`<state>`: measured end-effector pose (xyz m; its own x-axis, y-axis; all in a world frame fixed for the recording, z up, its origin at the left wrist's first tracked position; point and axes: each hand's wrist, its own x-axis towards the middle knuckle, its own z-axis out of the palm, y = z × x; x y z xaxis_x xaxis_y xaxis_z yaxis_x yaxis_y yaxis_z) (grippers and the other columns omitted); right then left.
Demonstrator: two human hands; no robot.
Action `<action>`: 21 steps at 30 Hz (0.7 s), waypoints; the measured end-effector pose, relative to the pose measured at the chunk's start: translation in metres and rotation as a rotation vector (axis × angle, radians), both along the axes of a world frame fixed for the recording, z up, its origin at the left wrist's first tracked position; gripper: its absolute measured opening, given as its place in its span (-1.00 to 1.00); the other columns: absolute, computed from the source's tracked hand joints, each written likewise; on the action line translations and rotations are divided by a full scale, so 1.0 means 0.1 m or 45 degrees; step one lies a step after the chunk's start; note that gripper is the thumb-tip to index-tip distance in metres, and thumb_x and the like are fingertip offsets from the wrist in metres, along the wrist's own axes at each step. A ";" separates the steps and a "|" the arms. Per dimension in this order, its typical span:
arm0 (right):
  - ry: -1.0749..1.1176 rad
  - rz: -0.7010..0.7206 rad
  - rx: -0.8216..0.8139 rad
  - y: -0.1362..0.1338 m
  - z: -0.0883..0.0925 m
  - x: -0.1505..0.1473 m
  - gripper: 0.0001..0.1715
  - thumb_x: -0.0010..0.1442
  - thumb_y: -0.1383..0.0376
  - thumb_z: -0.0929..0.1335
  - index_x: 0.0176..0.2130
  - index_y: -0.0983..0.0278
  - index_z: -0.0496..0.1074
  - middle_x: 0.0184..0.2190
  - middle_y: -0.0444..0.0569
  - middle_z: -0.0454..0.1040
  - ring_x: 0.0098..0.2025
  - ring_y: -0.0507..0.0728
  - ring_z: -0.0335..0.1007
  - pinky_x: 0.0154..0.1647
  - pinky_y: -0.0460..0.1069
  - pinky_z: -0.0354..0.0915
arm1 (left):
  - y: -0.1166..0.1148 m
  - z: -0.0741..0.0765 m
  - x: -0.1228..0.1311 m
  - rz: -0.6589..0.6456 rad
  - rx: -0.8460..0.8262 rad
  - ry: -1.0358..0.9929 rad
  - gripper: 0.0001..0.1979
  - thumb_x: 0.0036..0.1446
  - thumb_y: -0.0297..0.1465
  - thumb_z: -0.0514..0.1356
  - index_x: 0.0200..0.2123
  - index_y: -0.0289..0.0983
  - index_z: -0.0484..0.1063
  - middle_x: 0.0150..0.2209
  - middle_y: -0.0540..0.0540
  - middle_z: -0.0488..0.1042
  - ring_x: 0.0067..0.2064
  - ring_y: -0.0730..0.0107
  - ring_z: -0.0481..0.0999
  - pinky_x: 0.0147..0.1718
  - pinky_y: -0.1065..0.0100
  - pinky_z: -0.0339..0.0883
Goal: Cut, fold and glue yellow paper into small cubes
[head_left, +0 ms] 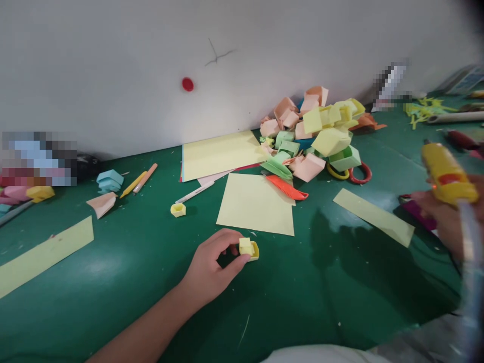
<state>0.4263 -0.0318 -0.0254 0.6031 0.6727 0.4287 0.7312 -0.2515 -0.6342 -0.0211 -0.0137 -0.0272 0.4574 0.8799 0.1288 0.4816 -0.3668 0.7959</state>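
Observation:
My left hand [212, 267] rests on the green table [124, 282] with thumb and fingers pinched round a small folded yellow paper piece [248, 248]. At the right edge my right hand [446, 217] is blurred and wraps round a yellow glue gun [446, 174], raised above the table with a clear glue stick [469, 242] trailing from its back. A square yellow sheet [257, 204] lies just beyond my left hand. Another small yellow folded piece [178, 209] sits to the left of it.
A heap of folded pink, green and yellow paper shapes [313, 133] lies against the white wall. Nearby are an orange cutter [287, 187], scissors [353, 174], a pen [194, 192], pencils [139, 180], yellow strips [372, 216] [41, 254] and a larger yellow sheet [221, 154].

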 end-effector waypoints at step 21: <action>1.021 2.051 -0.343 0.39 -0.01 -1.51 -0.48 0.34 -0.07 0.29 -0.03 0.29 0.49 -0.45 -0.10 0.38 -0.47 0.01 0.26 -0.47 -0.07 0.30 | -0.01 0.04 0.00 0.026 0.008 -0.043 -0.90 0.21 -0.34 0.26 -0.24 -0.23 0.48 -0.36 0.02 0.47 -0.40 0.50 0.42 -0.43 0.49 0.28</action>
